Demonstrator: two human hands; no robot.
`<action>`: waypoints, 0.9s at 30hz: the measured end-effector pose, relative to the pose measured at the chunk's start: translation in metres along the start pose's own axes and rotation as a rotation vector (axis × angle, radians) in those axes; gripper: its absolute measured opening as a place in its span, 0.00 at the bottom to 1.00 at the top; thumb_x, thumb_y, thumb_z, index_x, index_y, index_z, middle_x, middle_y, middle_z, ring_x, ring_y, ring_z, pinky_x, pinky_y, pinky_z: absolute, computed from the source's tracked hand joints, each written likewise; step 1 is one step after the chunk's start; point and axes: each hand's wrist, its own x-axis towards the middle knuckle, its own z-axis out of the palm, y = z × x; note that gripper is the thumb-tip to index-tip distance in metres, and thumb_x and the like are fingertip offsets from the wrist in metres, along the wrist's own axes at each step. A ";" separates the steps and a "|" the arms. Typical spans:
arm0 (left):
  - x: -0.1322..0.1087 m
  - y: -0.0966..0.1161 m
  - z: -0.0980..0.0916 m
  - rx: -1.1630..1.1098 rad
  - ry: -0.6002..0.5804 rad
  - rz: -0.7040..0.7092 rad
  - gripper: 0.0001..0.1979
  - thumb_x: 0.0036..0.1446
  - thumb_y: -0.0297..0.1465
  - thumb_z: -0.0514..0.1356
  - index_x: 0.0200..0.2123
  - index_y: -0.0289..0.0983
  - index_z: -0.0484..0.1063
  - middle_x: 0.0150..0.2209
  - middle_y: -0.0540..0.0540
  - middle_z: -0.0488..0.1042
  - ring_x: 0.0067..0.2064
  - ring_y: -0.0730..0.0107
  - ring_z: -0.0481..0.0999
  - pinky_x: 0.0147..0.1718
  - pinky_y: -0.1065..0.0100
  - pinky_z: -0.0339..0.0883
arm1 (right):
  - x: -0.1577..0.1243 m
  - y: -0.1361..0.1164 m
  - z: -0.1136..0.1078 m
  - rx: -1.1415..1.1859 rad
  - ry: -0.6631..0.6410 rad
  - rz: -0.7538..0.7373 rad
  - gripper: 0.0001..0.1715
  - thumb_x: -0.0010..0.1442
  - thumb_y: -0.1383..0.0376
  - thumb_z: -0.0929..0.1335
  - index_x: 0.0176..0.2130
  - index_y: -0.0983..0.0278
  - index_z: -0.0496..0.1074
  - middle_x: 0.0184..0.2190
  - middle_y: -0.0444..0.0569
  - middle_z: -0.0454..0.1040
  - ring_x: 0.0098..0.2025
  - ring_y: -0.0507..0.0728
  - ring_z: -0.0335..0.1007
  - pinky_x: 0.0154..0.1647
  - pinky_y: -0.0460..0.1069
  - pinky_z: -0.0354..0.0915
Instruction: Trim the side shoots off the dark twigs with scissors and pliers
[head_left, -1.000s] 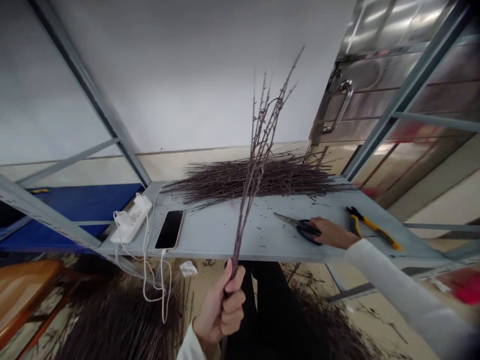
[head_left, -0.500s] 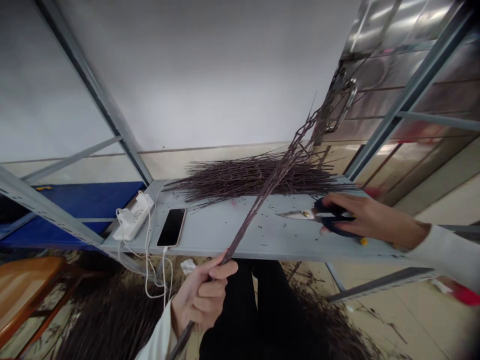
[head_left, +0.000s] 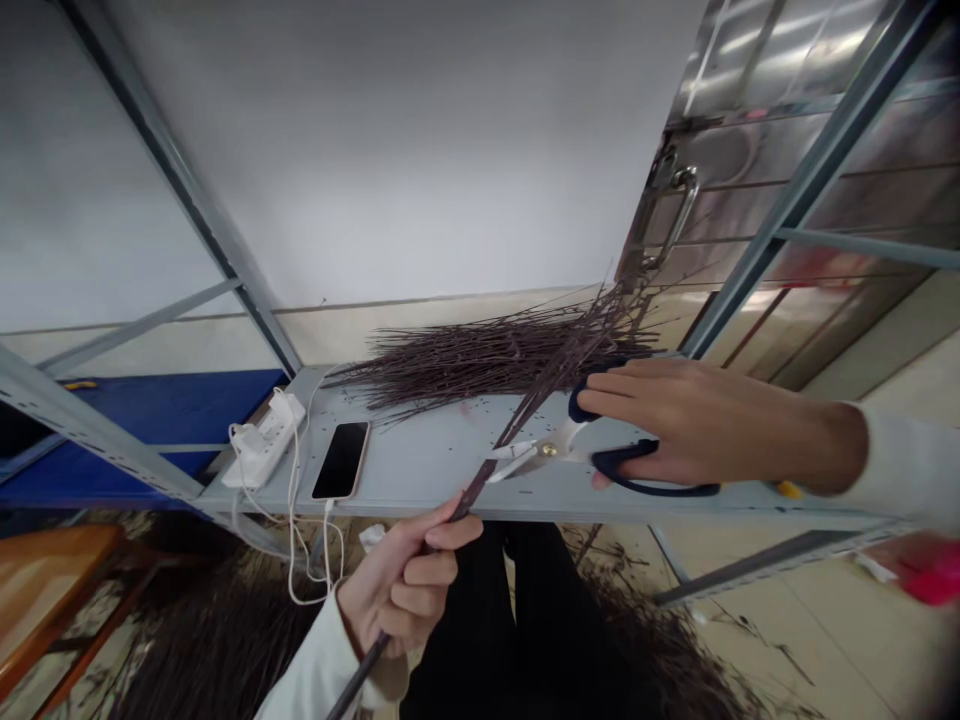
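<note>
Left hand point(head_left: 412, 580): fingers closed firmly around the lower stems of the twig bundle point(head_left: 475, 488), just in front of the counter's near edge; the butt end emerges below the fist, toward the lower left.
Twig bundle: slanted up and to the right from the left hand, its branching tips lying in view over the heap behind.
Right hand point(head_left: 697, 420): fingers wrapped about the dark handles of the scissors point(head_left: 549, 451), over the right part of the counter.
Scissors: blades slightly parted, tips at the stems just above the left hand; whether any stem lies between the blades cannot be made out.
Counter point(head_left: 420, 470): grey, with small dark fragments scattered on its surface.
Twig heap point(head_left: 442, 365): laid lengthwise along the rear of the counter, near the white wall point(head_left: 420, 150).
Phone point(head_left: 341, 461): flat, screen dark, a white cable point(head_left: 328, 540) at its near end.
Power strip point(head_left: 262, 445): left of the phone, with white plugs inserted.
Yellow part point(head_left: 789, 490): beside the right wrist, otherwise hidden.
Floor point(head_left: 825, 620): dark twigs point(head_left: 210, 640) piled beneath, near an orange wooden seat point(head_left: 60, 570).
</note>
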 end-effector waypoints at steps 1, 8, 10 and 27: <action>0.000 0.000 0.001 0.019 -0.006 -0.009 0.17 0.64 0.36 0.51 0.23 0.37 0.59 0.13 0.62 0.40 0.10 0.89 0.27 0.02 0.88 0.26 | 0.001 0.001 -0.002 0.006 -0.016 0.005 0.22 0.55 0.54 0.69 0.44 0.66 0.69 0.32 0.50 0.72 0.32 0.59 0.70 0.32 0.51 0.62; 0.001 -0.001 0.012 0.161 -0.016 -0.025 0.16 0.61 0.37 0.56 0.23 0.38 0.59 0.12 0.62 0.43 0.11 0.85 0.28 0.03 0.82 0.22 | 0.004 0.002 -0.017 0.023 -0.039 -0.023 0.17 0.55 0.56 0.69 0.42 0.62 0.69 0.27 0.45 0.71 0.27 0.58 0.70 0.26 0.49 0.60; 0.002 -0.002 0.013 0.202 -0.008 -0.014 0.17 0.60 0.38 0.57 0.23 0.38 0.59 0.12 0.62 0.44 0.11 0.85 0.28 0.03 0.81 0.22 | 0.003 0.002 -0.020 0.003 -0.019 -0.051 0.15 0.56 0.56 0.68 0.42 0.62 0.69 0.26 0.45 0.71 0.27 0.58 0.69 0.25 0.49 0.59; 0.005 -0.009 0.018 0.399 0.110 0.005 0.21 0.58 0.46 0.57 0.23 0.40 0.54 0.11 0.63 0.46 0.11 0.84 0.30 0.04 0.80 0.26 | -0.003 0.007 -0.026 -0.162 0.119 -0.231 0.24 0.70 0.61 0.48 0.36 0.62 0.65 0.23 0.45 0.68 0.22 0.55 0.63 0.23 0.49 0.54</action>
